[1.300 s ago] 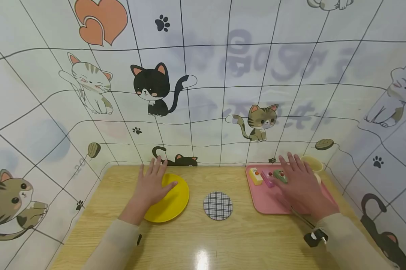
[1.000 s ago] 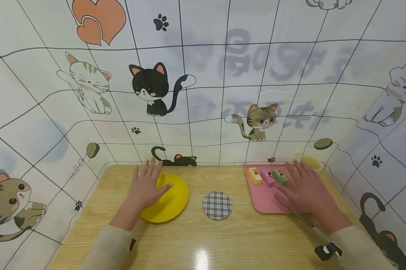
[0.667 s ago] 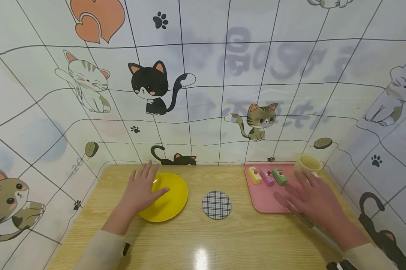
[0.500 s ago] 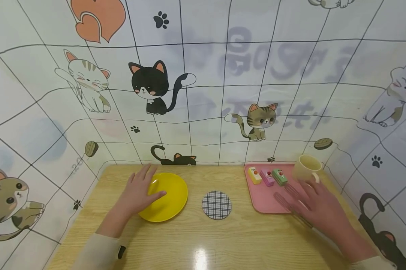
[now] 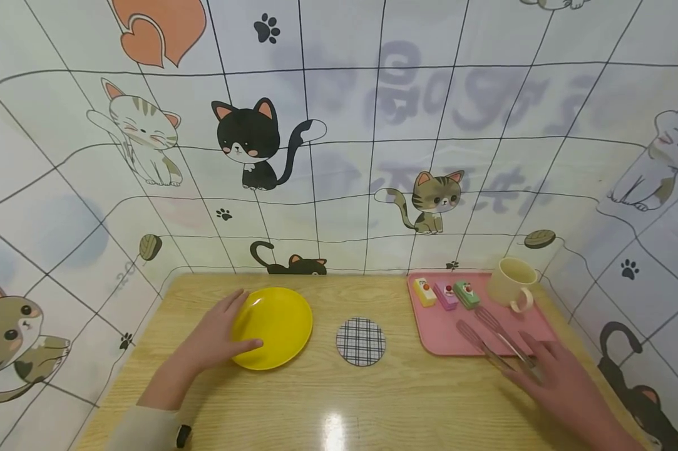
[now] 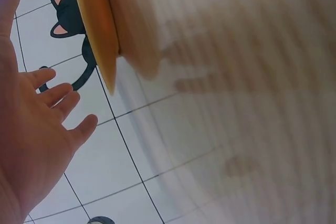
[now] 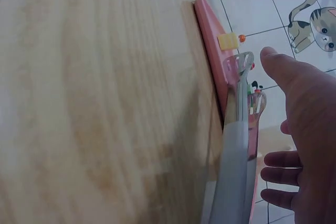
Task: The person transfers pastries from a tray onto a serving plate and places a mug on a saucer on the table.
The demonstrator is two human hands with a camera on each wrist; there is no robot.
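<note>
My left hand (image 5: pixel 215 335) hovers at the left side of a yellow plate (image 5: pixel 279 329), thumb over its rim in the head view. In the left wrist view, its loosely spread fingers (image 6: pixel 63 98) hold nothing. My right hand (image 5: pixel 566 385) is over the handle end of metal tongs (image 5: pixel 510 342), fingers relaxed and partly hiding the handles. The right wrist view shows the tongs' pale handle (image 7: pixel 234 156) beside the thumb, with no fingers around it. The tongs' slotted heads lie over a pink tray (image 5: pixel 437 332).
Yellow, pink and green toy cakes (image 5: pixel 465 294) line the tray's back left. A cream mug (image 5: pixel 504 285) stands at its back right, handle toward me. Between plate and tray lies a checked round coaster (image 5: pixel 361 341). A cat-print curtain (image 5: pixel 344 175) borders the table's back.
Both hands have drawn back toward me, the left sliding left off the plate's middle, the right moving right and down from over the cakes and mug to the tongs' handles. Objects stay put.
</note>
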